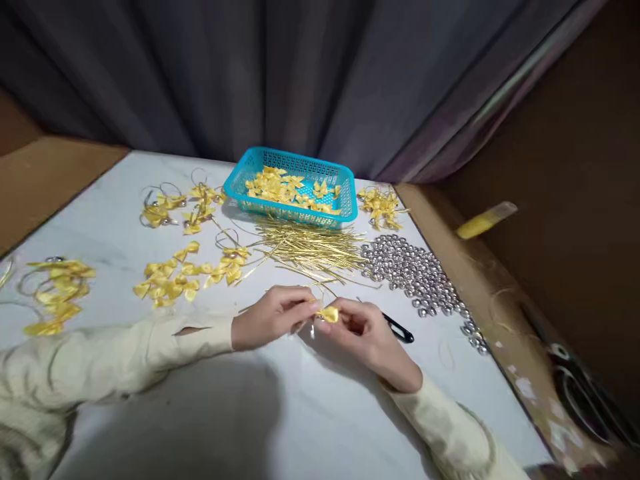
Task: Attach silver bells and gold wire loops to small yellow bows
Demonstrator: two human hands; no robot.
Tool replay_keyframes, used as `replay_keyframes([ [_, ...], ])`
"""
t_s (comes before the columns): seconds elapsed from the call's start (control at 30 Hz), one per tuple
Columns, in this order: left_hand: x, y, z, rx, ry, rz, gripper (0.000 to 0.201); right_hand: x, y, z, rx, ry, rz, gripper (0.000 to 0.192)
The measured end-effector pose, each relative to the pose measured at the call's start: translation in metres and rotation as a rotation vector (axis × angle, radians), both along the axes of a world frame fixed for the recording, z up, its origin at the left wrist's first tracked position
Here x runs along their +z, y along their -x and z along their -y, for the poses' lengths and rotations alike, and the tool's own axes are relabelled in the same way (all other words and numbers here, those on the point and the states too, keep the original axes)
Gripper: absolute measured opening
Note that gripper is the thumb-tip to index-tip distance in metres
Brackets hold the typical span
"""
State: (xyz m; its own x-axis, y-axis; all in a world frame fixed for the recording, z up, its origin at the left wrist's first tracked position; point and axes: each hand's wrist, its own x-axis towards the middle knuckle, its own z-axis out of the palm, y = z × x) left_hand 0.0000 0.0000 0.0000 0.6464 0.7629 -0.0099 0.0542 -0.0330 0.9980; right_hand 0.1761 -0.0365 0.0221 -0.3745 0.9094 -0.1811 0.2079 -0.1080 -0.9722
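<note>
Biggest risk here, judging from the pinch: that small yellow satin ribbon bow [329,314] slipping out or twisting, since only fingertips from both sides are on it and the fabric looks slick. Thin gold wire near the bow, looks like a loop, hard to make out, so could spring loose or kink if squeezed wrong. Also easy to knock into the pile of small silver round beads [417,275] sitting just off to the right and send them rolling toward the desk [300,413] edge. Black-handled tool [399,329] poking out from behind the right hand, could get nudged too. As for pose: left hand [270,318] coming in from the left with cream knit sleeve, fingers curled and closed on the left side of the bow; right hand [367,337] coming up from lower right, fingers bent, thumb and fingertips pinched on the bow's right side. Both hands low over the desk, meeting near the middle, bow held between them just above the white surface. Further back: bundle of thin gold wire strands [310,248], turquoise plastic mesh basket [345,175] of yellow bows, and scattered finished yellow bows with wire loops [170,277] off to the left, well apart from the hands.
</note>
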Motion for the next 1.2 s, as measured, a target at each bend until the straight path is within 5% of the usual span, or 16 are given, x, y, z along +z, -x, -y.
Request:
replay_keyframes([
  [0.3, -0.003, 0.002, 0.002, -0.016, 0.178, 0.048, 0.034, -0.003, -0.002, -0.001, 0.006, -0.079, 0.095, 0.034],
  [0.87, -0.006, 0.003, 0.002, -0.061, 0.134, 0.034, 0.038, -0.001, -0.003, -0.002, 0.072, -0.085, 0.085, 0.031],
  [1.07, -0.004, 0.002, 0.001, -0.079, 0.191, 0.044, 0.036, 0.003, -0.013, -0.006, -0.064, -0.544, 0.258, 0.012],
  [1.2, -0.005, 0.003, 0.001, -0.127, 0.255, 0.02, 0.037, 0.006, -0.02, -0.009, -0.01, -0.849, 0.256, 0.016],
])
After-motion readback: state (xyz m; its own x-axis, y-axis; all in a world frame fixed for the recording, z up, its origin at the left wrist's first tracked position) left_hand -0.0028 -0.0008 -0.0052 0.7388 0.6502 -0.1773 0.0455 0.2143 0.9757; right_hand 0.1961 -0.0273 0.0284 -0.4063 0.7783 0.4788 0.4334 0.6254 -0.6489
